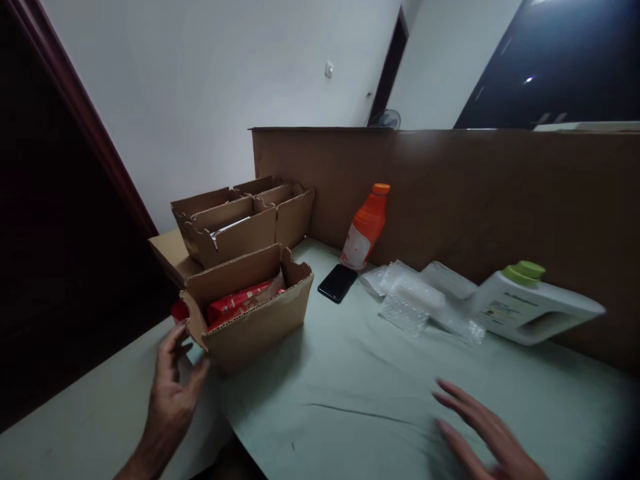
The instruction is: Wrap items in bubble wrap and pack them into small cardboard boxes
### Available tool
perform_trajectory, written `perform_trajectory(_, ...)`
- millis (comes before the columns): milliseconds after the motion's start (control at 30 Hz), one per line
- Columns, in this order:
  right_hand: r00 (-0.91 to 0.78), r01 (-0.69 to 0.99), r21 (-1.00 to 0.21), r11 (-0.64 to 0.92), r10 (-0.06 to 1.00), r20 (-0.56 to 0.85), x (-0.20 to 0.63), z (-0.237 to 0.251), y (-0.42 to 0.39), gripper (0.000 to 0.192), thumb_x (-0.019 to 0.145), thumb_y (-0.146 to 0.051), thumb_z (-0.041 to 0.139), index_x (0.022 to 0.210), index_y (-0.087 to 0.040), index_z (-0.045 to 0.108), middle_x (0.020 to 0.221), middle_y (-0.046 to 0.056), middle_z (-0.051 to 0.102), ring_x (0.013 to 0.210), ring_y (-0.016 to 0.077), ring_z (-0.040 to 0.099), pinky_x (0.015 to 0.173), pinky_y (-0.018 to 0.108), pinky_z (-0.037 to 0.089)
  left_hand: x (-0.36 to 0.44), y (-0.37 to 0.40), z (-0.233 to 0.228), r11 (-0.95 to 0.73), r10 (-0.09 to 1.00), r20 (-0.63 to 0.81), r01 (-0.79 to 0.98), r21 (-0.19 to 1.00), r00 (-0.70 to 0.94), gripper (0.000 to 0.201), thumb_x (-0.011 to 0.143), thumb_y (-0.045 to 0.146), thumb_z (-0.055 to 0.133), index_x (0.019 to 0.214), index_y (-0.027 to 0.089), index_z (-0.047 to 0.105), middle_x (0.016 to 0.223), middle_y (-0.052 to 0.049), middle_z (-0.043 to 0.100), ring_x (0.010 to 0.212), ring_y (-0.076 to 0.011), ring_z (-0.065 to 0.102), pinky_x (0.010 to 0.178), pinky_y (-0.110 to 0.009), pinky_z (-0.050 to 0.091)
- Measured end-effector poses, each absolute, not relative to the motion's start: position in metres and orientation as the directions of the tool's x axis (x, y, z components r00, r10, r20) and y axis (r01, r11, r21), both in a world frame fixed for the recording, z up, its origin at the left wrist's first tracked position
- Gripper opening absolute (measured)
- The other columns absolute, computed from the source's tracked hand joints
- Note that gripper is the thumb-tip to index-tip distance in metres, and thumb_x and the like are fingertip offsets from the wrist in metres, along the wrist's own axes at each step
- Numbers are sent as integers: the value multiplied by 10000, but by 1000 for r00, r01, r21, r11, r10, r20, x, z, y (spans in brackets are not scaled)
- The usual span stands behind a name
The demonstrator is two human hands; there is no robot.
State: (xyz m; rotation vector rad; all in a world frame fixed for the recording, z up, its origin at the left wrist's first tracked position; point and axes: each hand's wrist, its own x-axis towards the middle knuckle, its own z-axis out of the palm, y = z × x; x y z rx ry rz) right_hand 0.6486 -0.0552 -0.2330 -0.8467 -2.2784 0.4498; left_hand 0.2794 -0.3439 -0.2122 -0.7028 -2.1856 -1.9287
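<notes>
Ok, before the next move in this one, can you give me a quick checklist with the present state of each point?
1. Left hand at the left end of the front cardboard box: ok.
2. Its fingers touching that box: cannot tell.
3. Right hand free: ok, it is open and holds nothing.
4. Red packet inside the front box: ok.
5. Black phone apart from the front box: ok, it lies flat to the right of it.
6. Full contents of the boxes behind known: cannot tell, their walls hide most of the inside.
</notes>
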Motion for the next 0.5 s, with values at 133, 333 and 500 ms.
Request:
perform_trajectory(133, -772, 198, -659, 726, 529, 351, 494, -202, -66, 644, 881, -386, 615, 1480, -254, 421, 1499, 132, 513, 1313, 334, 543, 940, 499, 555, 297, -332, -229, 40, 364, 131, 156, 987, -922, 769, 791, 528, 714, 1451, 291, 397, 1407, -121, 557, 1300, -345, 550, 1032, -520, 520)
perform_trajectory(333, -862, 19, -839, 543, 434, 261, 389, -198, -64, 652, 755, -272, 652, 1380, -212, 477, 1312, 110, 652, 1133, 286, 653, 838, 413, 588, 287, -317, -211, 67, 397, 140, 181, 981, -907, 740, 724, 473, 744, 1366, 222, 476, 1293, -131, 625, 1218, -317, 617, 1037, -471, 520)
perform_trajectory(500, -720, 137, -769, 625, 595, 356, 489, -237, -85, 470, 819, -319, 598, 1275, -218, 554, 1172, 94, 707, 938, 262, 704, 826, 402, 599, 295, -311, -224, 139, 533, 156, 268, 953, -832, 578, 682, 468, 754, 1180, 200, 641, 1032, -107, 728, 1078, -353, 682, 964, -511, 559)
